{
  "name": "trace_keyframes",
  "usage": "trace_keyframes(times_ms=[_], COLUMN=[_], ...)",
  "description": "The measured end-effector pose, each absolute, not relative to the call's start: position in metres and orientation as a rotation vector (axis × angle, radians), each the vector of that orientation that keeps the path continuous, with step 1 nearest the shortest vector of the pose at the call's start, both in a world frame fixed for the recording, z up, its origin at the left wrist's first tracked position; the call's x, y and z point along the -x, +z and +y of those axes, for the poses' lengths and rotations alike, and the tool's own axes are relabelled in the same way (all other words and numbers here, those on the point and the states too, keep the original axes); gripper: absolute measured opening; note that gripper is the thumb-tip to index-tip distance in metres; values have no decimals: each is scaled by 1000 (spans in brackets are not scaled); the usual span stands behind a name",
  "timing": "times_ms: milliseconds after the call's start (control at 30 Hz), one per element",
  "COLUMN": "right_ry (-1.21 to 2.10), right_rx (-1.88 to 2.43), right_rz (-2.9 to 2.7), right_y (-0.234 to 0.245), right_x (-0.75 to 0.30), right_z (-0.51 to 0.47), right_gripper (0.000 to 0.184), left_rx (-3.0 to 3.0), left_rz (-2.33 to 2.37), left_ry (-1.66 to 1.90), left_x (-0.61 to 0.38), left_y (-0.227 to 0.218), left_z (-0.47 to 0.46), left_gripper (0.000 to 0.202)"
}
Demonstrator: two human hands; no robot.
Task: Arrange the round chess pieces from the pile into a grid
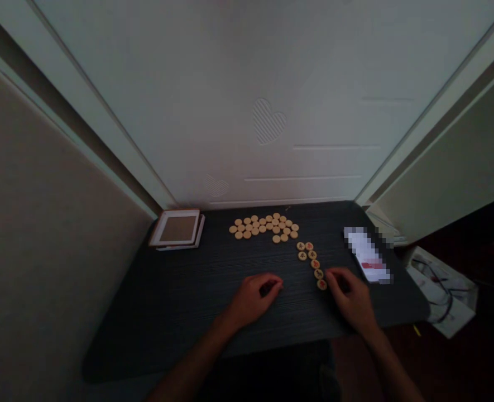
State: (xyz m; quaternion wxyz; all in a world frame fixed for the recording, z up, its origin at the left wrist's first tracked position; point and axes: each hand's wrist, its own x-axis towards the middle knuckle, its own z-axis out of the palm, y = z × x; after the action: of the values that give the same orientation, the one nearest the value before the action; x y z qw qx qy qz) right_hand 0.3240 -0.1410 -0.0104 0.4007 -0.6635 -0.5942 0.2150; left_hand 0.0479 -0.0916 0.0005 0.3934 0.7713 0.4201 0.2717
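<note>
Round wooden xiangqi pieces lie on the dark table in two groups. Toward the back is a cluster of plain-topped pieces. A bent line of pieces with red or dark characters runs from it toward me. My left hand rests left of that line, thumb and fingertips curled together with no piece visible in them. Just right of the line's near end is my right hand, its fingers closed, tips beside the lower pieces. Whether those tips touch a piece I cannot tell.
A shallow open box on its lid or tray lies at the table's left back. To the right lies a lit phone, partly blurred out. Behind the dark table rises a white panel. A white bin with cables stands beyond the right edge.
</note>
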Motion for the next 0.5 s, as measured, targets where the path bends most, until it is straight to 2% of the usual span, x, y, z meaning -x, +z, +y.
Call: trace_keyframes(times_ms=[267,500], right_ry=[527,616], right_rx=[1561,1639], right_rz=[-1866,-1955], right_y=[27,16], right_x=[-326,-310], right_z=[-17,49], right_gripper=[21,11], left_rx=[-2007,-1987], left_rz=[1118,1125], left_ry=[681,721], left_x=[-50,-49], left_y=[-1,-3], left_z=[-93,-93], left_gripper=[18,17])
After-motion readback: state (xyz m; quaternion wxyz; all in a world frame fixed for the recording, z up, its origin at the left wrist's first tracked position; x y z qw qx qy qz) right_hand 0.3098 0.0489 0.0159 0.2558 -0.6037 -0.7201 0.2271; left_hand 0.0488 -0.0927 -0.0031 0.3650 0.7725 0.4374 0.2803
